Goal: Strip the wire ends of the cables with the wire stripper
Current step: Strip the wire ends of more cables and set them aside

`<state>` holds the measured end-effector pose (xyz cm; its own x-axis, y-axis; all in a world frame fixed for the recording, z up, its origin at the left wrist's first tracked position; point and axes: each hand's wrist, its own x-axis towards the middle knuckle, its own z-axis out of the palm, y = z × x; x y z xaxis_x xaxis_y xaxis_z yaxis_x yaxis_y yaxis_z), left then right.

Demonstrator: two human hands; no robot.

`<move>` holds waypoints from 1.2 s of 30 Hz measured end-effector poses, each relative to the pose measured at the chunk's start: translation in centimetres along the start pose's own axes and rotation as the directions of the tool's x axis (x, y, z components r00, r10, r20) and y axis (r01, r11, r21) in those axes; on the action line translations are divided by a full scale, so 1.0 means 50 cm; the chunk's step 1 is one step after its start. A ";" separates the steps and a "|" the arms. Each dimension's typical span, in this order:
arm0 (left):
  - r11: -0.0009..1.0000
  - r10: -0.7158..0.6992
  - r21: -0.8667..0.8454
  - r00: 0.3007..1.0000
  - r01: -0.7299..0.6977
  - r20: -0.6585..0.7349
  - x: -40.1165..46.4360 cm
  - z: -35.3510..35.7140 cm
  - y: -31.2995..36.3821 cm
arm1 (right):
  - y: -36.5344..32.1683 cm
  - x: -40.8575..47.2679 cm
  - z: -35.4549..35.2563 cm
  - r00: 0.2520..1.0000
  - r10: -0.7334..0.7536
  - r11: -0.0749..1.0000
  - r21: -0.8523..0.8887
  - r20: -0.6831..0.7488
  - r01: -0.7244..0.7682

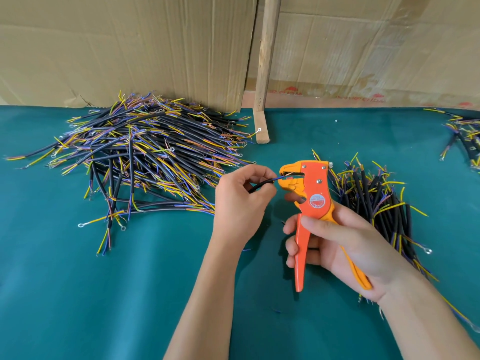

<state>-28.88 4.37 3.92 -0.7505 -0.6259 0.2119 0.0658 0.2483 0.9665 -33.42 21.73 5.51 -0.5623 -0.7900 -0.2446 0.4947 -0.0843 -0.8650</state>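
**Blue wire end fed into stripper head**

Far left to centre: big loose pile of cables (145, 157) on the teal cloth surface (78, 294). Black round sheaths, thin yellow, blue and brown cores fanning out at the ends, some cores tipped with small silver ring terminals. Pile is tangled, strands pointing all ways.

Behind: creased brown cardboard sheets (117, 48) standing as a backdrop, matte, torn at one lower edge. A rough wooden post (265, 74) stands between the sheets, its foot on the surface.

Centre: left hand (239, 201) pinches one short black cable (259, 186) between thumb and curled fingers, cable's blue core pointing right into the stripper's mouth.

Right of that: wire stripper (309, 203), orange metal body with yellow plastic beak-shaped head, rivets, round red label, two long handles spread apart. Right hand (345, 245) grips it, fingers wrapped round the orange handle, yellow handle against the palm, thumb across the front. Tool is held above the surface, head up and left.

Right: second heap of cables (376, 201), same black sheaths, lying more parallel, partly behind the right hand.

Far right edge: a smaller third bunch (465, 136), cut off by frame.
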 end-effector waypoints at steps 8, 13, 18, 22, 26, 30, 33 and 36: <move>1.000 -0.018 0.001 1.000 0.018 0.006 0.000 0.000 0.001 | 0.000 0.003 0.008 0.998 -0.005 0.999 -0.047 -0.056 0.003; 1.000 -0.017 0.013 1.000 0.017 0.003 0.000 0.000 0.000 | 0.001 0.004 0.008 0.998 -0.016 0.998 -0.054 -0.066 0.012; 1.000 -0.018 0.019 1.000 0.018 -0.003 0.001 0.000 0.000 | 0.003 0.004 0.009 0.998 -0.010 0.999 -0.033 -0.069 0.008; 1.000 -0.019 0.013 1.000 0.019 -0.004 0.001 0.000 0.001 | 0.004 0.005 0.007 0.997 -0.010 1.000 -0.024 -0.077 0.008; 0.999 -0.019 0.026 1.000 0.019 -0.006 0.001 0.000 0.000 | 0.003 0.004 0.006 0.998 -0.005 1.000 -0.029 -0.070 0.003; 1.000 -0.019 0.015 1.000 0.019 -0.005 0.001 -0.001 0.000 | 0.000 0.003 0.008 0.997 0.009 0.999 -0.033 -0.071 -0.011; 1.000 -0.018 0.012 1.000 0.018 -0.005 0.002 0.000 -0.001 | -0.002 0.003 0.009 0.997 0.017 0.999 -0.042 -0.069 -0.020; 1.000 -0.017 0.015 1.000 0.017 -0.003 0.001 0.001 -0.001 | -0.002 0.003 0.011 0.997 0.017 0.998 -0.055 -0.072 -0.021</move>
<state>-28.95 4.34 3.89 -0.7493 -0.6325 0.1964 0.0433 0.2491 0.9675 -33.22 21.29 5.81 -0.5996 -0.7457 -0.2905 0.4697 -0.0340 -0.8822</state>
